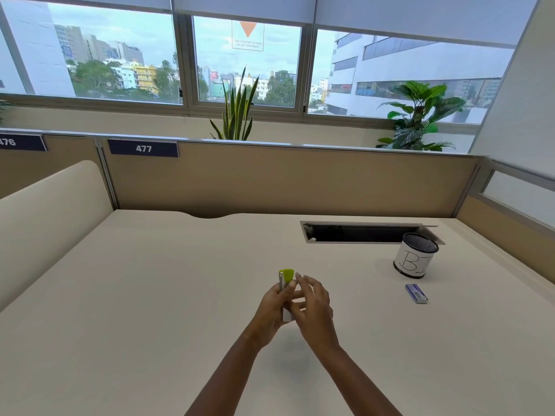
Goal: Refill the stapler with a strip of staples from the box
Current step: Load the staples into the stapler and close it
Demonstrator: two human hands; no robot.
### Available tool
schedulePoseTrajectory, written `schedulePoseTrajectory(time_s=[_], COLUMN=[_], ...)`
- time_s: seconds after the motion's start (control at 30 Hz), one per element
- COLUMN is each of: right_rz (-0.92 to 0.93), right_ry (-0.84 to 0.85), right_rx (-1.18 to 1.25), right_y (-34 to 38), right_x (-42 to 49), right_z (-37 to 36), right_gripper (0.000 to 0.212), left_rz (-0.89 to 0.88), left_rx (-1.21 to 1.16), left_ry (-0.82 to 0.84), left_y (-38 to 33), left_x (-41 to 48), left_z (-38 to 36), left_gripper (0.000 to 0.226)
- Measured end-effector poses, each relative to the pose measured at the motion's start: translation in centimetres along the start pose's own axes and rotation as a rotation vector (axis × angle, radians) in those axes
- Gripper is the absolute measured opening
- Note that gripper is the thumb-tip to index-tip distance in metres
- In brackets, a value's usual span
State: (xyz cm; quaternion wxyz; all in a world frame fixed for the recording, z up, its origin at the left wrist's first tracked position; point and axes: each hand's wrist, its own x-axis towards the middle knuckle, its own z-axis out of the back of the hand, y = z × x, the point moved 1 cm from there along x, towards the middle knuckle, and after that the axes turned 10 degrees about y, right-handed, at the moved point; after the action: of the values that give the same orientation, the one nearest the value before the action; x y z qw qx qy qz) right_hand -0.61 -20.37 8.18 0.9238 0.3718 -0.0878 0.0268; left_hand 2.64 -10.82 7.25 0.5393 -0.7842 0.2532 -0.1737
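Observation:
A small stapler [286,276] with a lime-green top and a metal body is held upright above the middle of the desk. My left hand [271,310] is wrapped around its lower part. My right hand [312,304] sits right beside it, fingers loosely curled and touching the stapler's side; whether it holds a staple strip is too small to tell. The blue staple box [416,293] lies flat on the desk to the right, well apart from both hands.
A mesh pen cup with a white label [416,259] stands behind the staple box. A recessed cable slot [360,232] cuts into the desk at the back right. Partition walls [270,181] enclose the cream desk [150,295] on three sides.

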Motion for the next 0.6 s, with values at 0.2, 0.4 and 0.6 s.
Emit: schedulePoseTrajectory(time_s=[0.2, 0.4, 0.6], right_rz=[-0.064, -0.046, -0.050], right_ry=[0.203, 0.200, 0.172], right_rx=[0.326, 0.435, 0.453], right_y=[-0.1, -0.2, -0.3], right_x=[0.2, 0.1, 0.1], right_z=[0.4, 0.7, 0.4], right_gripper=[0.046, 0.033, 0.031], left_rz=[-0.007, -0.018, -0.032], left_rx=[0.147, 0.202, 0.231], left_ry=[-0.077, -0.123, -0.167], left_y=[0.8, 1.2, 1.2], left_x=[-0.5, -0.6, -0.6], left_z=[0.4, 0.3, 0.1], left_gripper=[0.041, 0.034, 0.019])
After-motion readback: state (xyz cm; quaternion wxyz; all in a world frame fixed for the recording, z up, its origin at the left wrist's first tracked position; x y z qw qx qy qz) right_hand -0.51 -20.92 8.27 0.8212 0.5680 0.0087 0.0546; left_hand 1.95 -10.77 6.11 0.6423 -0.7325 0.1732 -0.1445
